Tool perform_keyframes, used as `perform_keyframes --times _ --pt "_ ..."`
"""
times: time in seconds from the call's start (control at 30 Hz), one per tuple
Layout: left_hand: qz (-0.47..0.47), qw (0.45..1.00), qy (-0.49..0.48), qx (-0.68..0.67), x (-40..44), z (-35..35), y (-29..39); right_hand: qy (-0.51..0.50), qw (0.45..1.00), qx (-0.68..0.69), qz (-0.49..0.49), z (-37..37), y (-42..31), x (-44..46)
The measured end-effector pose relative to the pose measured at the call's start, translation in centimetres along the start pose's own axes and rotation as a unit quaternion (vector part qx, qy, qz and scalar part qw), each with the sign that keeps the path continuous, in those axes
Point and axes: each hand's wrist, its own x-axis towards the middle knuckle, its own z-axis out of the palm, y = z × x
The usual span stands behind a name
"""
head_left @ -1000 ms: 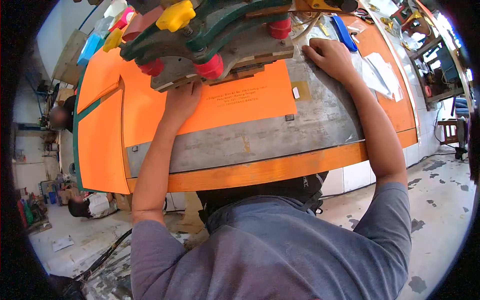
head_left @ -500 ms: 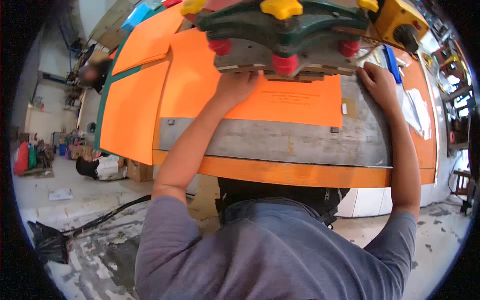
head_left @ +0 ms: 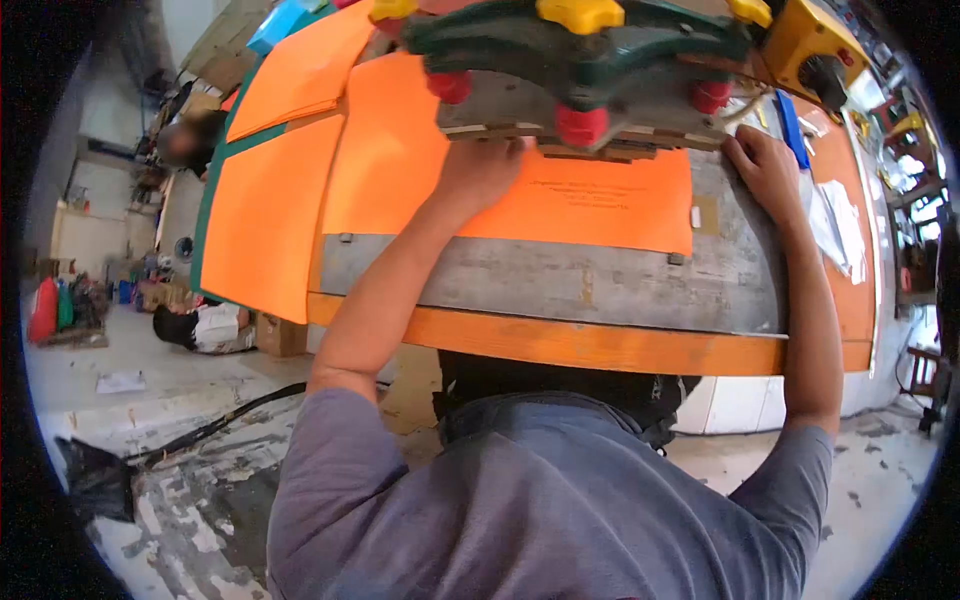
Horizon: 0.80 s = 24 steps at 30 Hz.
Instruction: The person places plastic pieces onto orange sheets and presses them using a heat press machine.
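An orange sheet [head_left: 600, 225] with several lines of dark print lies on a grey metal plate [head_left: 480, 275]. Over its far edge sits the press head [head_left: 590, 75], green with red knobs below and yellow knobs on top. My left hand [head_left: 480, 172] rests on the sheet at the head's front edge; its fingertips are hidden there. To the right of the sheet, my right hand [head_left: 765, 165] is closed by the head's right corner, fingers curled. What it grips, if anything, does not show.
Orange sheets lie in two stacks at the left, the near stack [head_left: 265, 220] and the far stack [head_left: 300, 75]. A yellow control box [head_left: 815, 55] and a blue strip [head_left: 790, 130] are at the right. A person [head_left: 205, 328] is low in the left background.
The view has shifted slightly, and the print on the sheet looks sharper. Both hands hold nearly the same places, and the press head stays over the sheet's far edge.
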Motion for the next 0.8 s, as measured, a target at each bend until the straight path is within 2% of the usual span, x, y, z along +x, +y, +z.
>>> perform_keyframes --times 0.1,0.17,0.33,0.43,0.53,0.6,0.8 --pt "0.043 0.997 -0.011 0.067 0.2 0.9 -1.9 0.004 1.0 -0.007 -0.008 0.4 0.2 -0.1" --pt "0.052 0.996 0.02 0.07 0.0 1.1 -2.5 -0.004 1.0 -0.015 -0.007 -0.2 -0.1 -0.1" --pt "0.081 0.996 0.026 0.029 -0.5 0.5 -2.9 -0.008 1.0 -0.025 0.001 -0.7 -0.8 -0.2" --pt "0.044 0.998 0.043 0.018 -0.6 -0.2 -2.8 -0.016 1.0 -0.014 -0.003 -0.9 -0.9 -0.1" --pt "0.11 0.988 0.089 0.067 -0.6 -1.0 -3.6 -0.021 1.0 -0.021 -0.001 -0.9 -0.8 0.0" --pt "-0.019 0.999 0.042 0.008 -1.1 -2.3 -2.6 -0.02 1.0 -0.023 -0.001 -0.8 -0.8 0.0" --pt "-0.041 0.999 0.001 -0.003 -1.0 -1.6 -5.0 -0.024 0.999 -0.023 0.002 -0.9 -0.9 0.0"
